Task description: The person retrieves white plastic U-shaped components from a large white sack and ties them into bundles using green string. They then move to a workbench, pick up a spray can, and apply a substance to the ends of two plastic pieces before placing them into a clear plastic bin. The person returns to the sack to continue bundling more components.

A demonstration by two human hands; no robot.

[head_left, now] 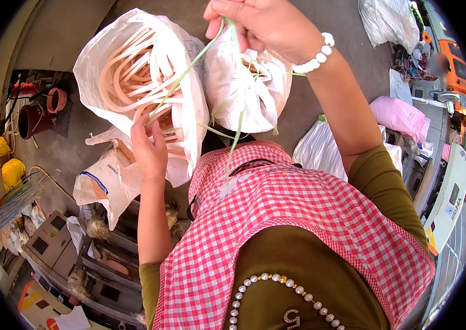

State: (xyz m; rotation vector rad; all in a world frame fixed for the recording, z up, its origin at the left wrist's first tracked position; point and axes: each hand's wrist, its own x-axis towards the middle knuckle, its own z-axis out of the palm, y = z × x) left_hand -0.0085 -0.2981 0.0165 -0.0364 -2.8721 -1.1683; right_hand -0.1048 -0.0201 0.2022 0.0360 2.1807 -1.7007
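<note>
**Green strip pulled between two hands over open bags**

Nearest the lens: pearl necklace (277, 280) at 6 o'clock, lying on olive top under red-and-white checked apron (277, 220).

Right hand (255, 22) at 12 o'clock, raised, fingers pinched shut on upper end of thin green strip (189, 69). White bead bracelet (315, 58) on that wrist.

Left hand (149, 146) toward 9 o'clock from centre, fingers curled together around lower end of same strip, fingertips up against large white plastic bag (189, 110). Hands well apart, strip stretched taut and slanting between them. Further loose green strands (235, 137) hanging from right hand down toward apron.

Large bag open, holding coils of pale peach flat tubing (134, 71). Smaller knotted white bag (244, 88) just beside it at 1 o'clock, below right hand. Another white bag with blue marking (103, 184) under left wrist.

Surroundings: brown pots (37, 113) at 9 o'clock, yellow bundles (10, 170) below them, grey boxes (51, 245) at 7 o'clock. Pink bag (401, 115) at 3 o'clock; white bag (321, 148) beside right forearm. Grey concrete floor (73, 33) beneath.
</note>
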